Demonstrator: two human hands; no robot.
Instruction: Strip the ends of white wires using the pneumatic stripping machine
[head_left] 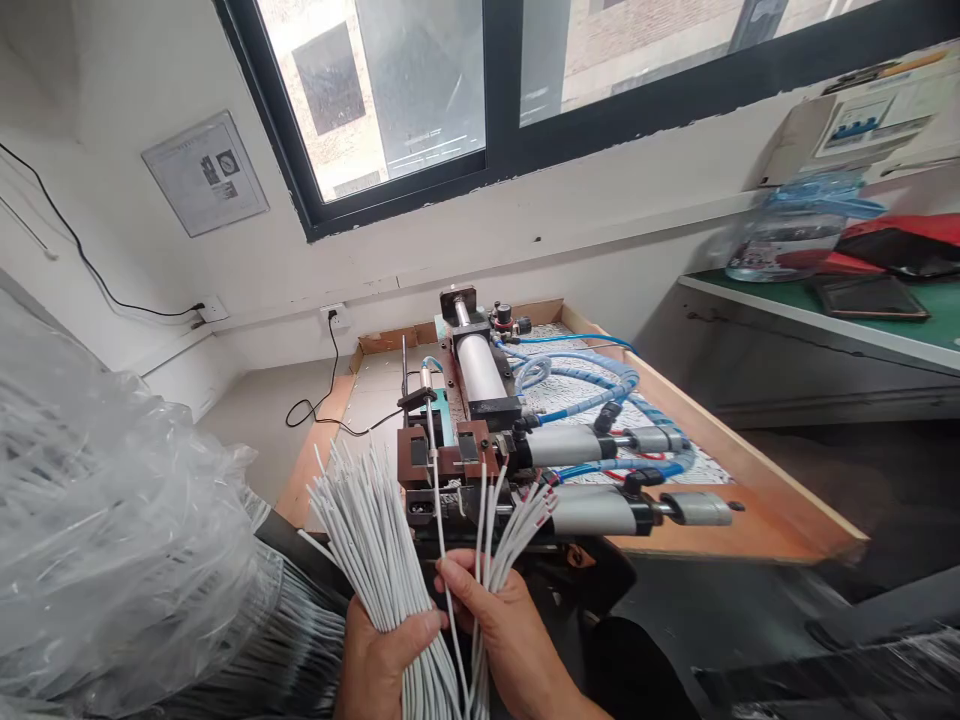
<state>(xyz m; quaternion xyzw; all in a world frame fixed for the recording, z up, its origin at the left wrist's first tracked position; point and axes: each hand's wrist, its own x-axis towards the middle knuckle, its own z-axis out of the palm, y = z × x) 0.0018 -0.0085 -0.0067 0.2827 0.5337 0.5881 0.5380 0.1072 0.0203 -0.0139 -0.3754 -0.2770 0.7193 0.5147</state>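
My left hand (386, 655) is wrapped round a thick bundle of white cables (375, 560), its thumb across the front. My right hand (499, 625) holds a smaller bunch of white cables (517, 535) whose tips look reddish. Between its thumb and index finger it also pinches a single white cable (440, 520). That single cable runs up to the brown clamp blocks of a pneumatic machine (480, 375); whether its tip sits inside the blocks is too small to tell.
A wooden-edged tray table (712, 545) carries the machine, its blue air hoses (622, 375) and metal cylinders. Plastic-wrapped cables (112, 500) fill the left side. A green-topped desk (795, 300) at right holds a plastic jar (784, 240) and a phone (870, 297).
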